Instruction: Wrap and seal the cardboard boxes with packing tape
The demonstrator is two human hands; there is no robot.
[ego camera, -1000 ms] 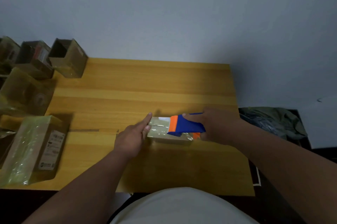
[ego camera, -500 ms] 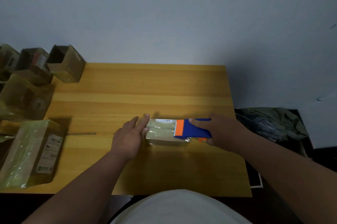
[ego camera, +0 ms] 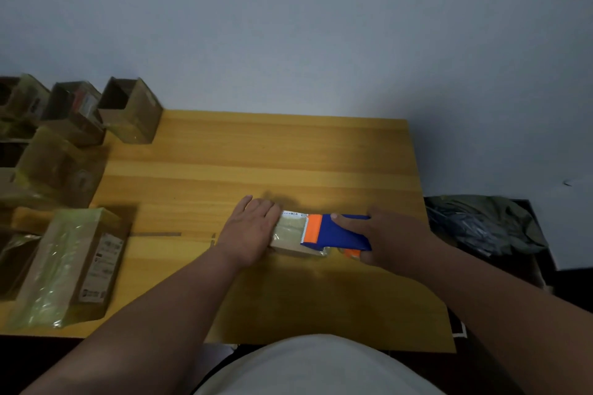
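A small flat cardboard box (ego camera: 290, 234), shiny with clear tape, lies on the wooden table (ego camera: 288, 153) right of its middle. My left hand (ego camera: 248, 229) presses flat on the box's left end, fingers straight. My right hand (ego camera: 390, 239) grips a blue and orange tape dispenser (ego camera: 333, 232) that rests on the box's right end, orange blade edge facing left. The box's right end is hidden under the dispenser.
A larger taped box (ego camera: 69, 266) lies at the table's near left. Several open and taped cardboard boxes (ego camera: 128, 108) crowd the far left corner. A dark bag (ego camera: 481, 224) sits beyond the table's right edge. A wall runs behind the table.
The dispenser has slid rightward along the box top, uncovering more taped surface. My left hand has stayed pressed on the box's left end.
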